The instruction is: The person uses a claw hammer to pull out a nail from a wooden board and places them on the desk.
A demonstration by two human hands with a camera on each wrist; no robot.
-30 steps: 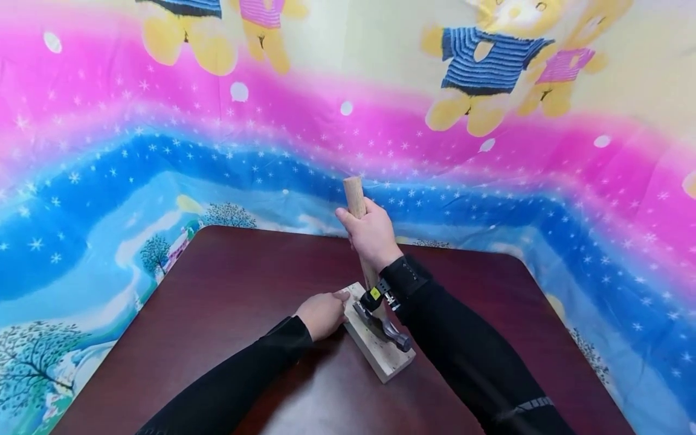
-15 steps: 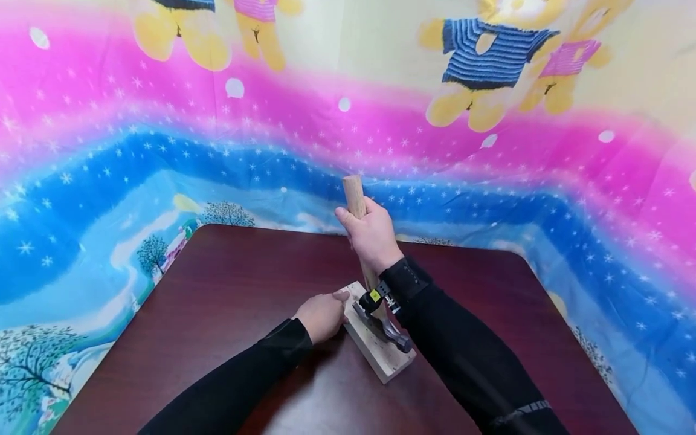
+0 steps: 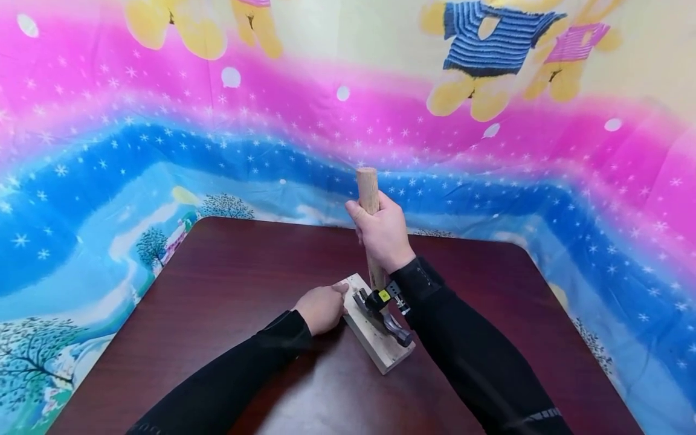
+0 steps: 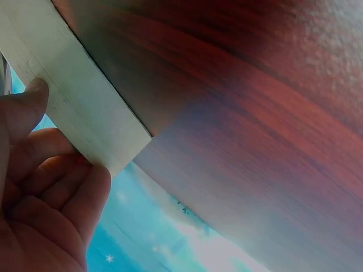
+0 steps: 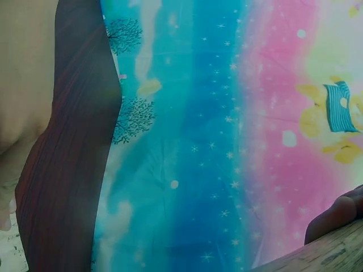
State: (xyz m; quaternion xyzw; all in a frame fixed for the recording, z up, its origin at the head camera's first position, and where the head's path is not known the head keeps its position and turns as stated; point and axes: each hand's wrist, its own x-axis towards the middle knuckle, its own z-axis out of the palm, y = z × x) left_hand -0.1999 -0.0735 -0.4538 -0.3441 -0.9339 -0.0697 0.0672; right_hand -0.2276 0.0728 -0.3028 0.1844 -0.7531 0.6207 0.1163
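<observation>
A pale wooden block [image 3: 375, 344] lies slantwise on the table, its far end held by my left hand [image 3: 321, 308]. In the left wrist view, the thumb [image 4: 34, 102] rests on one face of the block [image 4: 85, 96] and curled fingers press its edge. My right hand [image 3: 383, 232] grips the upper handle of a claw hammer [image 3: 368, 187], which stands nearly upright with its metal head down on the block. The claw points to the far left, the striking face towards the near right. A camera on the right wrist partly covers the head. The handle [image 5: 323, 255] also crosses the right wrist view's corner.
The dark red-brown table [image 3: 217, 302] has rounded far corners. Close behind it and along both sides hangs a printed cloth [image 3: 304, 139] with bears, snowflakes and trees. Both forearms, in black sleeves [image 3: 473, 350], reach in from the near side.
The hammer's handle top and my right hand have swung slightly rightward, bringing the handle more upright. My left hand keeps its hold on the block. The head view has tipped down a little.
</observation>
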